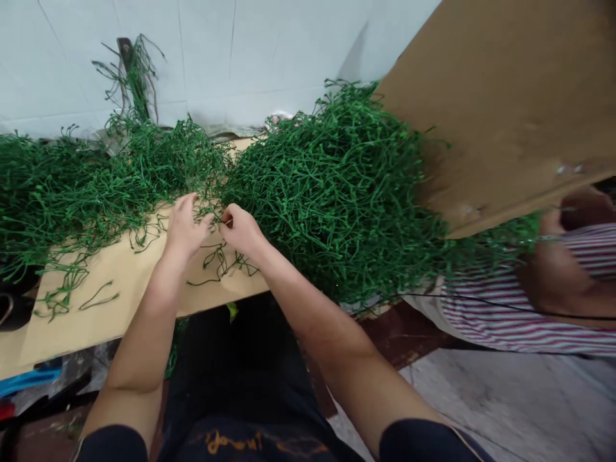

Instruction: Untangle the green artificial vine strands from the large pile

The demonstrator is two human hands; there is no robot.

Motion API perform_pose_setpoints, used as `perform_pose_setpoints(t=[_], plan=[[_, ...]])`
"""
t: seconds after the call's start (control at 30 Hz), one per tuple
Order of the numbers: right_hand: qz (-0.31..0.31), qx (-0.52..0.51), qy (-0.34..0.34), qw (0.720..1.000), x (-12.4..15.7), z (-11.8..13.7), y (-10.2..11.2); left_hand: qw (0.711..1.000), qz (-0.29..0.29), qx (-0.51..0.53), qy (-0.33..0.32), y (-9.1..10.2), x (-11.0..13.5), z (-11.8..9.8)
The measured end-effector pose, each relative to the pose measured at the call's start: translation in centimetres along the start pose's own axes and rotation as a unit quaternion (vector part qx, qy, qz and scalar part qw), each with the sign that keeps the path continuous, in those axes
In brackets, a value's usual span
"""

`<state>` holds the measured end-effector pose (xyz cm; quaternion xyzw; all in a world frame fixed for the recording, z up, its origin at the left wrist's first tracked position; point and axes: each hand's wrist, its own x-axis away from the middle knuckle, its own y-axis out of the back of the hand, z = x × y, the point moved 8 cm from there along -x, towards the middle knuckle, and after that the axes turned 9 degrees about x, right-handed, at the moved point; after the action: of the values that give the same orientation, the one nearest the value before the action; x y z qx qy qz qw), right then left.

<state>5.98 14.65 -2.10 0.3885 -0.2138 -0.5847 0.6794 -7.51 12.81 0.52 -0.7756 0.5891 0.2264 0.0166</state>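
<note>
My left hand (pixel 185 226) is over the cardboard, thumb and fingers apart, with thin green strands just behind its fingertips. Close beside it, my right hand (pixel 240 232) is closed in a pinch on a thin green strand with small knobbed tips, mostly hidden by the fingers. Loose green strands (pixel 219 262) lie on the cardboard sheet (pixel 129 282) below both hands. A large tangled heap of the same strands (pixel 332 186) rises to the right of my right hand. Another, flatter heap (pixel 86 186) spreads out to the left.
A big upright cardboard panel (pixel 505 109) leans over the right heap. Beyond it sits another person in a striped garment (pixel 524 314), an arm partly visible. Strands hang from a post (pixel 129 70) by the white wall (pixel 269 51). A blue object (pixel 29 380) lies lower left.
</note>
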Motion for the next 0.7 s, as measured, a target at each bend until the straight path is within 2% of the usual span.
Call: perform_pose_setpoints(t=[0.07,0.13,0.23,0.37,0.47,0.57,0.7], plan=[[-0.005,-0.087,0.007,0.996,0.3,-0.1,0.1,0.993,0.005,0.080,0.092,-1.6,-0.6,2.8],[0.003,-0.161,-0.004,0.987,0.4,-0.1,0.0,0.972,0.049,0.162,0.164,-3.2,0.0,4.5],[0.029,-0.260,-0.064,0.963,0.5,-0.2,-0.3,0.947,0.122,0.234,0.184,-4.3,1.5,4.0],[0.033,-0.339,-0.122,0.932,1.1,0.0,0.3,0.950,0.088,0.225,0.198,-3.2,2.5,3.0],[0.030,-0.335,-0.121,0.934,1.5,-0.1,1.0,0.964,0.107,0.170,0.175,-3.2,2.7,2.3],[0.075,-0.314,-0.110,0.940,1.6,-0.2,1.0,0.984,0.130,0.067,0.104,-3.2,2.6,1.5],[0.128,-0.301,-0.089,0.941,1.4,0.0,1.3,0.991,0.110,-0.070,0.006,-2.7,2.8,0.2]])
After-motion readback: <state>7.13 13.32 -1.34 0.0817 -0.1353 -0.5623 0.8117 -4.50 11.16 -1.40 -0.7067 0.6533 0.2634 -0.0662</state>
